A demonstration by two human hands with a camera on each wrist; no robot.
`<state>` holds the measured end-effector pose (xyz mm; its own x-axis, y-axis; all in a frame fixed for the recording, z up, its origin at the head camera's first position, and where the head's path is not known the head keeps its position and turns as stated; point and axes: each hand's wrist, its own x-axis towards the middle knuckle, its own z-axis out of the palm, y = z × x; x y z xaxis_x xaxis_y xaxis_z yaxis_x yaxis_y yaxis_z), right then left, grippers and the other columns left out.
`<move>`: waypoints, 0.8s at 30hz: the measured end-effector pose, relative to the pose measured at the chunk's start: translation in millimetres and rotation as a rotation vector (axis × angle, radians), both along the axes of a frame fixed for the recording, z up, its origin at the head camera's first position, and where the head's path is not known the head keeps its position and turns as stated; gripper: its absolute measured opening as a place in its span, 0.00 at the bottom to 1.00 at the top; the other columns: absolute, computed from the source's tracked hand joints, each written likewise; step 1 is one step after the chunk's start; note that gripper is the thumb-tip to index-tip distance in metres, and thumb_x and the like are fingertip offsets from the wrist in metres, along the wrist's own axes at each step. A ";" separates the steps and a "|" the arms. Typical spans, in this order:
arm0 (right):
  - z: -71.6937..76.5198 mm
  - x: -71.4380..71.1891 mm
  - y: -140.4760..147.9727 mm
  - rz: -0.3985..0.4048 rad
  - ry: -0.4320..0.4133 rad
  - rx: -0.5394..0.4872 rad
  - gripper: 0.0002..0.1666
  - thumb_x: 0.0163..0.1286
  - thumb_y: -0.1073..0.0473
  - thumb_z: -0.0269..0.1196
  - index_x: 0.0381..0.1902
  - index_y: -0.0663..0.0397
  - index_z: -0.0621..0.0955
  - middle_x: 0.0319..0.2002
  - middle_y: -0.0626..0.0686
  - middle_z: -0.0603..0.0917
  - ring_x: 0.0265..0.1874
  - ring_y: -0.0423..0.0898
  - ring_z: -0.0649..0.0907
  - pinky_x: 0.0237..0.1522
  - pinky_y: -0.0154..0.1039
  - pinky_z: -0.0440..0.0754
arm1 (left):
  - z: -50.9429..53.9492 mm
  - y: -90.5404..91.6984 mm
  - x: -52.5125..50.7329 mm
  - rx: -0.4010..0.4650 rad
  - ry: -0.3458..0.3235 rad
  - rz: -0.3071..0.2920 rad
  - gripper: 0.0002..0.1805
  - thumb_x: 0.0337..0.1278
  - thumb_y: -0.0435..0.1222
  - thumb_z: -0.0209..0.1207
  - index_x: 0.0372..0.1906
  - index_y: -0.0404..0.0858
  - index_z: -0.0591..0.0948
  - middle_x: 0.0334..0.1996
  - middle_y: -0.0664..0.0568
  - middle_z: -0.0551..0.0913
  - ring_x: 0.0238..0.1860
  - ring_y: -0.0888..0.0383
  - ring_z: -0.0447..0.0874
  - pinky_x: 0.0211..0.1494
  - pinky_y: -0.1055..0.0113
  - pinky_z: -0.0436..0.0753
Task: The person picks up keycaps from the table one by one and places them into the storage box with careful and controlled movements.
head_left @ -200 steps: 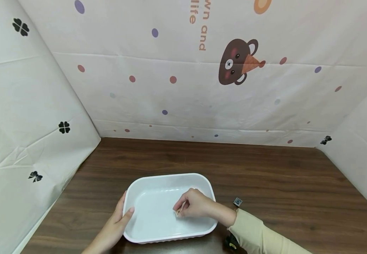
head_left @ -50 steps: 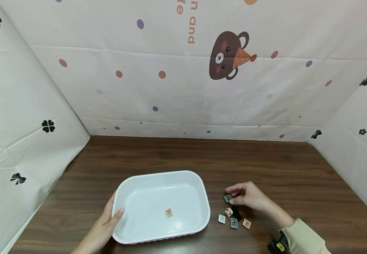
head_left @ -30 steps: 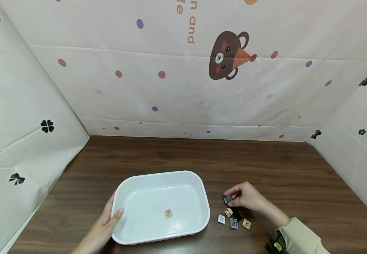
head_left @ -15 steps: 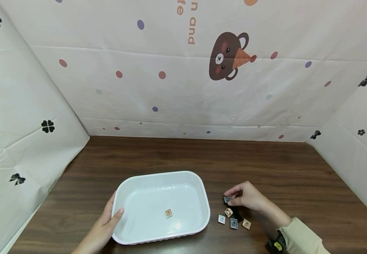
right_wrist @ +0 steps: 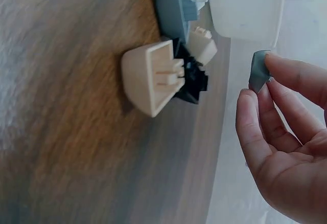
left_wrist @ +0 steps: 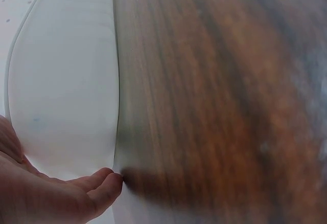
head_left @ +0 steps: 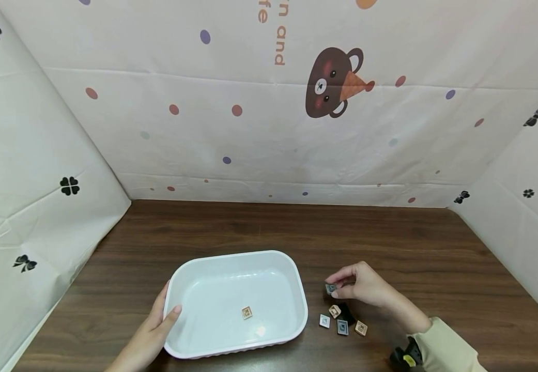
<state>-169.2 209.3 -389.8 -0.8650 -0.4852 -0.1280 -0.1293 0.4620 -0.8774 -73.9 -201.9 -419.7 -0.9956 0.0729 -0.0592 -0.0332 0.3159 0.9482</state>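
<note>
My left hand (head_left: 153, 325) grips the left side of a white plastic tray (head_left: 217, 299), thumb over the rim and fingers outside; the left wrist view shows the fingertips (left_wrist: 110, 185) against the tray wall. One beige keycap (head_left: 247, 312) lies on the tray floor. To the right of the tray, my right hand (head_left: 364, 285) pinches a grey-blue keycap (right_wrist: 259, 70) between thumb and fingers, apart from the table in the right wrist view. Just below that hand lie several other keycaps: white (head_left: 324, 321), grey-blue (head_left: 342, 327), beige (head_left: 360, 328), another beige (head_left: 335, 311) and black (head_left: 347, 313).
The brown wood-grain table (head_left: 389, 232) extends behind and right of the tray. A white printed sheet (head_left: 180, 129) rises at its back, with white sheets (head_left: 31, 181) along both sides. A dark strap with a yellow part (head_left: 408, 359) sits at my right wrist.
Earlier my right hand was inside the tray with a beige keycap, which now lies there. The hand moved right to the keycaps and has just raised a grey-blue one slightly.
</note>
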 end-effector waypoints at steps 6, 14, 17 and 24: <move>6.4 2.0 -3.5 0.016 0.027 0.006 0.16 0.53 0.65 0.67 0.39 0.69 0.82 0.38 0.60 0.84 0.32 0.41 0.81 0.33 0.33 0.78 | -0.3 -0.1 -0.1 0.002 0.005 -0.001 0.33 0.69 0.36 0.42 0.70 0.32 0.40 0.67 0.29 0.43 0.57 0.34 0.59 0.39 0.60 0.78; 11.6 1.8 -5.8 0.031 0.084 0.043 0.14 0.53 0.62 0.68 0.38 0.64 0.83 0.38 0.58 0.84 0.32 0.38 0.80 0.33 0.33 0.78 | -2.3 -1.4 -0.1 -0.022 0.015 -0.001 0.33 0.69 0.35 0.42 0.70 0.31 0.40 0.67 0.29 0.43 0.59 0.33 0.55 0.41 0.58 0.77; 14.5 2.1 -7.0 0.034 0.077 0.029 0.14 0.53 0.62 0.68 0.38 0.64 0.83 0.38 0.58 0.84 0.32 0.39 0.80 0.33 0.33 0.79 | -3.4 -2.2 0.4 -0.047 0.042 -0.004 0.33 0.69 0.35 0.41 0.69 0.29 0.41 0.66 0.28 0.44 0.59 0.33 0.55 0.42 0.56 0.77; 21.1 4.2 -12.5 0.039 0.075 -0.007 0.15 0.53 0.64 0.68 0.39 0.66 0.82 0.39 0.60 0.83 0.32 0.39 0.82 0.32 0.33 0.79 | -3.4 -1.3 -1.0 -0.046 0.041 -0.001 0.33 0.69 0.36 0.42 0.69 0.30 0.41 0.67 0.29 0.44 0.60 0.34 0.55 0.41 0.60 0.77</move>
